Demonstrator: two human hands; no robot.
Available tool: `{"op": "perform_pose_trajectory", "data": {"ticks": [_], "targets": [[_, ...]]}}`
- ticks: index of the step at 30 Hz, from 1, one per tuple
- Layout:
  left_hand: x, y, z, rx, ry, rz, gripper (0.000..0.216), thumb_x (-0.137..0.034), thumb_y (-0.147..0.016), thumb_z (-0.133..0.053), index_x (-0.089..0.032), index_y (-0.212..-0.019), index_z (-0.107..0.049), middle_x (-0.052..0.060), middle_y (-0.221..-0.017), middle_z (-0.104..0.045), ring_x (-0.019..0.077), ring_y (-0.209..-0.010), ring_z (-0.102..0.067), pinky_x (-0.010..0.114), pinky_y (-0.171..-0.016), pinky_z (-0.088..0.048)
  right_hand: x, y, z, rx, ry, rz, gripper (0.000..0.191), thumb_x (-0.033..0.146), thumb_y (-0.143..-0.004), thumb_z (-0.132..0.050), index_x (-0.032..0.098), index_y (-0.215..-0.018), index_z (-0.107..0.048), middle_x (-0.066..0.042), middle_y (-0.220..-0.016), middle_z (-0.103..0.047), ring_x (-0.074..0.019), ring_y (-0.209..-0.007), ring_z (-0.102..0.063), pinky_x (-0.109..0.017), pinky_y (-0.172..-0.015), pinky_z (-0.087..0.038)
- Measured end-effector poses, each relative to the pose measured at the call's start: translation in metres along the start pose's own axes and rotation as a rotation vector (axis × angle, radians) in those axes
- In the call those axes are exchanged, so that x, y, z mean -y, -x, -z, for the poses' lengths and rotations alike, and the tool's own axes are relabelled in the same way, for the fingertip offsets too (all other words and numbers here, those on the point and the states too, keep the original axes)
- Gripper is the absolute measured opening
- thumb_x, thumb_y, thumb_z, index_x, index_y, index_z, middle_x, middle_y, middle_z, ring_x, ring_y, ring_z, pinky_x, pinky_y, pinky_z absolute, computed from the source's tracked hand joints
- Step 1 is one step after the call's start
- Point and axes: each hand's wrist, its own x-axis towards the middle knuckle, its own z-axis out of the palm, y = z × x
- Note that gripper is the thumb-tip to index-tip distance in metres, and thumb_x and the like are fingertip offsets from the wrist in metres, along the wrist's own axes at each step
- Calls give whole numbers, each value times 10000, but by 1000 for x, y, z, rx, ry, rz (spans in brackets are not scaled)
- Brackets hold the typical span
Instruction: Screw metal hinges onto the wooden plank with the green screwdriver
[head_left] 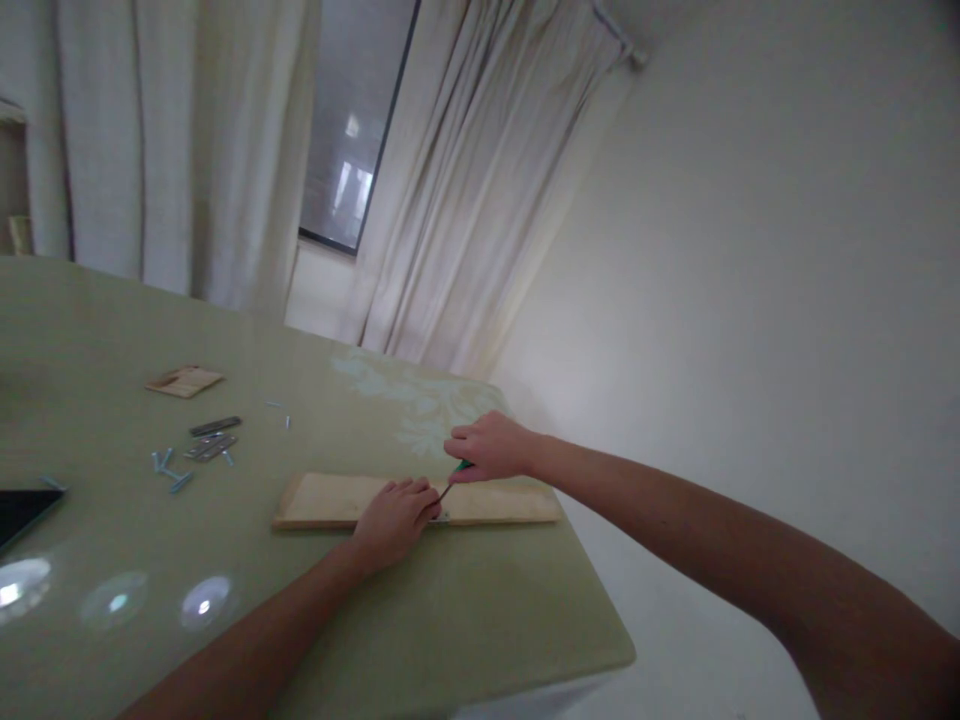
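A long pale wooden board (330, 498) lies flat near the right end of the green table (450, 620). My left hand (394, 520) rests on the board's middle, fingers curled and pinched on something small and metallic at its edge. My right hand (491, 447) is closed round a green-handled screwdriver (454, 474), whose thin shaft slants down toward the spot by my left fingertips. The screwdriver's tip is hidden behind my left fingers.
Several screws (171, 470) and flat metal plates (214, 437) lie scattered at the table's left. A small wooden piece (184, 380) sits farther back. A dark object (22, 508) pokes in at the left edge. Curtains and a window stand behind; the table's edge drops off at right.
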Motion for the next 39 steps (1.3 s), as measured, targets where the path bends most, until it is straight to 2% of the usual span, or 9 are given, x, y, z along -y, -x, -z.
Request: {"op": "perform_pose_trajectory", "data": {"ticks": [3,5,11,17,23,26,31,36,39], "targets": [[0,0,1,2,15,9,285,-335,-1085,-448,-229,-1047,-710,66,-1078,-729,258,-1071,-655,367,-909,-416,5,-7,-5,-4,-21,-187,548,575,-1038,-502,86,-1128,-734,-245,-1073,-762,-322,-924,-745,-346,-680,-486],[0,-1,2,10,21,15,280,-320,-1081,-449,-229,-1036,-710,63,-1075,-733,255,-1066,-659,360,-902,-417,1,-11,-3,40,-69,-187,565,638,-957,-622,95,-1038,-755,-199,-966,-776,-288,-812,-738,-313,-611,-459],[3,-4,0,23,52,26,259,-304,-1061,-481,-220,-953,-701,63,-1026,-729,245,-1018,-664,341,-870,-414,-19,-3,1,-89,-192,244,352,469,-893,-808,212,-1114,-717,-73,-1116,-759,-201,-986,-684,-257,-774,-416],[7,-6,-1,9,136,64,156,-282,-991,-595,-218,-901,-705,31,-958,-738,206,-947,-662,299,-831,-410,-8,1,-11,-166,-247,-139,483,607,-979,-636,133,-988,-725,-151,-914,-766,-270,-867,-694,-294,-647,-373],[9,-10,0,25,177,91,129,-257,-925,-652,-208,-821,-710,16,-877,-729,179,-833,-646,277,-732,-384,-24,20,8,-77,-383,174,344,423,-930,-772,229,-1204,-696,-39,-1005,-794,-178,-869,-695,-243,-703,-406],[6,-8,3,23,183,95,166,-293,-944,-630,-209,-828,-715,20,-862,-723,182,-825,-642,280,-718,-377,-19,21,11,-122,-216,65,327,524,-952,-706,233,-1095,-751,-57,-954,-797,-234,-895,-718,-276,-686,-395],[1,-6,8,27,174,67,316,-350,-1022,-511,-216,-827,-721,41,-896,-726,201,-876,-657,295,-765,-397,-1,13,9,-113,-76,-246,712,720,-1029,-360,146,-989,-779,-199,-978,-786,-328,-900,-744,-335,-638,-427],[2,-8,10,56,167,35,334,-322,-1031,-491,-215,-821,-728,45,-924,-728,203,-894,-667,302,-798,-416,-7,11,23,-19,-39,74,404,573,-942,-692,270,-1209,-699,-94,-1142,-787,-275,-1039,-727,-294,-701,-444],[2,-7,10,58,166,42,314,-323,-1026,-509,-212,-842,-738,46,-925,-728,205,-892,-667,301,-793,-421,-5,6,24,-7,-4,102,365,568,-987,-633,272,-1191,-699,-103,-1152,-785,-285,-1060,-729,-311,-740,-462]]}}
